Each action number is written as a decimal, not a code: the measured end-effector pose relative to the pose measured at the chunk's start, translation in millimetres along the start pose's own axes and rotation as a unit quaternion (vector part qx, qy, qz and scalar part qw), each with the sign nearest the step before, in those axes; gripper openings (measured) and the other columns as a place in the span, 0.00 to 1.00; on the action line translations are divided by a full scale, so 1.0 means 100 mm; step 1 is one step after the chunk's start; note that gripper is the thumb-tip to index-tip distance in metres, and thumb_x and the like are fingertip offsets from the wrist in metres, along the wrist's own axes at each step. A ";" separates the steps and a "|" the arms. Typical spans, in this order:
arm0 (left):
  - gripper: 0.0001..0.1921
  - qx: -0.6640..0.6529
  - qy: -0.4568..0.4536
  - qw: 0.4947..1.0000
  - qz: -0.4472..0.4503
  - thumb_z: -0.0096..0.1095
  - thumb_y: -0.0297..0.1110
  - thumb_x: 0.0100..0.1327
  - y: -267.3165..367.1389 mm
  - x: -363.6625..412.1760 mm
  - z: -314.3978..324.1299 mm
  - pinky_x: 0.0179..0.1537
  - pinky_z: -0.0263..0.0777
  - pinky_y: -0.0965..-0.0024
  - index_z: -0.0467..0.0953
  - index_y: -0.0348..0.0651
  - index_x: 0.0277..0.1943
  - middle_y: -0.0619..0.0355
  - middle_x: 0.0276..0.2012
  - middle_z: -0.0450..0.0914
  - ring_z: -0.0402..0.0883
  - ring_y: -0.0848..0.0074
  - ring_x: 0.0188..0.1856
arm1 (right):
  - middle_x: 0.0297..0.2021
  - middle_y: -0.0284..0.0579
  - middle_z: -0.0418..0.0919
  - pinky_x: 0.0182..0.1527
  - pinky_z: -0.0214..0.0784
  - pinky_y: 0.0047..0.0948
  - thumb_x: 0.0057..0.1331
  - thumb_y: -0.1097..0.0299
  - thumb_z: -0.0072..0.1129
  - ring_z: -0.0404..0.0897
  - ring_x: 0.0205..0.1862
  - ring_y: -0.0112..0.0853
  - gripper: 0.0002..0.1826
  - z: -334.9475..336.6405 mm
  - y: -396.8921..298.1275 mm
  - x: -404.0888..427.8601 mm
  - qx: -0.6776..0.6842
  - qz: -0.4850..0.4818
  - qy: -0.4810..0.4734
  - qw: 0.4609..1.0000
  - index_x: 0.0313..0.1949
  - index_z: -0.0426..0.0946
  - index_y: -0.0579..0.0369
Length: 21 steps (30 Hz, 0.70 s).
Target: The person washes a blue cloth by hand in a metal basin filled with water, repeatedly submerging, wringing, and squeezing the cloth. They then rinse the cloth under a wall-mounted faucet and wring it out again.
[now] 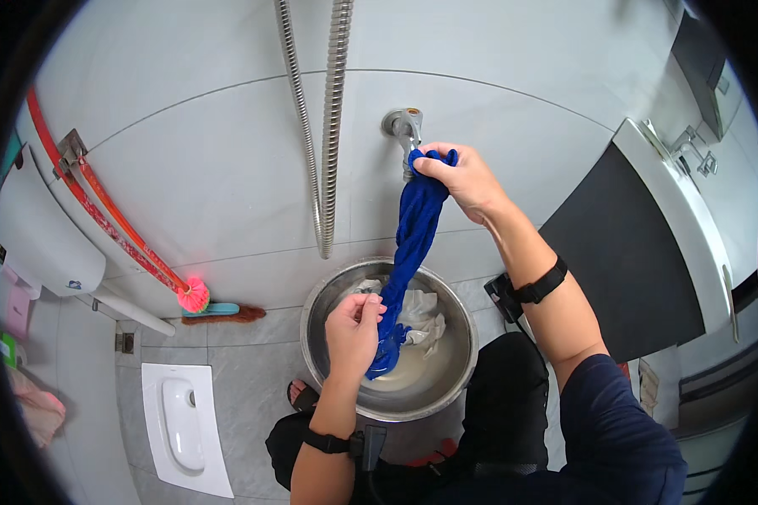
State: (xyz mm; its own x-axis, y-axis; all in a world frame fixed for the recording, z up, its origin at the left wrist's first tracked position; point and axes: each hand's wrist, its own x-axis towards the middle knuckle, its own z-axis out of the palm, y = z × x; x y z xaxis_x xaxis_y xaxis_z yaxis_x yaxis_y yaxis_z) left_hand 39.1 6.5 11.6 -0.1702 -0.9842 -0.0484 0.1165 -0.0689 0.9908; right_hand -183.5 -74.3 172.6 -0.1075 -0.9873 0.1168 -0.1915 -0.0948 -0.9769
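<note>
A wet blue cloth (pixel 415 218) hangs in a loose twist, its lower end in cloudy water. My right hand (pixel 458 173) pinches its top edge just in front of a wall tap (pixel 407 123). Lower down, my left hand (pixel 354 328) is at the cloth's left side with fingers curled; whether they grip the fabric is hard to tell. Beneath is a round stainless steel basin (pixel 470 353) on the floor, with pale, whitish fabric (pixel 424 325) lying partly in the water behind the blue cloth.
A metal shower hose (pixel 333 126) loops down the wall. At left are a squat toilet (pixel 183 420), a red-handled pink brush (pixel 193 295) and a broom head (pixel 224 314). A white sink (pixel 669 189) with a dark cabinet front (pixel 619 265) stands at right. My knees flank the basin.
</note>
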 end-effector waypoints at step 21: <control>0.11 0.077 -0.006 0.997 0.019 0.61 0.35 0.69 -0.03 -0.01 0.04 0.32 0.70 0.77 0.81 0.34 0.39 0.58 0.30 0.85 0.77 0.85 0.28 | 0.34 0.35 0.78 0.44 0.70 0.28 0.60 0.68 0.60 0.75 0.37 0.24 0.14 0.03 0.30 0.08 0.119 -0.037 0.006 0.992 0.45 0.80 0.59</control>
State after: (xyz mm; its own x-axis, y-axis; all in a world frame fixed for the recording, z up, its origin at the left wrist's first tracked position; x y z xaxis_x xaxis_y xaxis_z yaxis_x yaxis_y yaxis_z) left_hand 35.3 8.7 9.0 -0.1805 -0.9835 -0.0097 -0.0274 -0.0048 0.9996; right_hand -186.7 -85.7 143.8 -0.1129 -0.9750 0.1913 0.0356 -0.1964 -0.9799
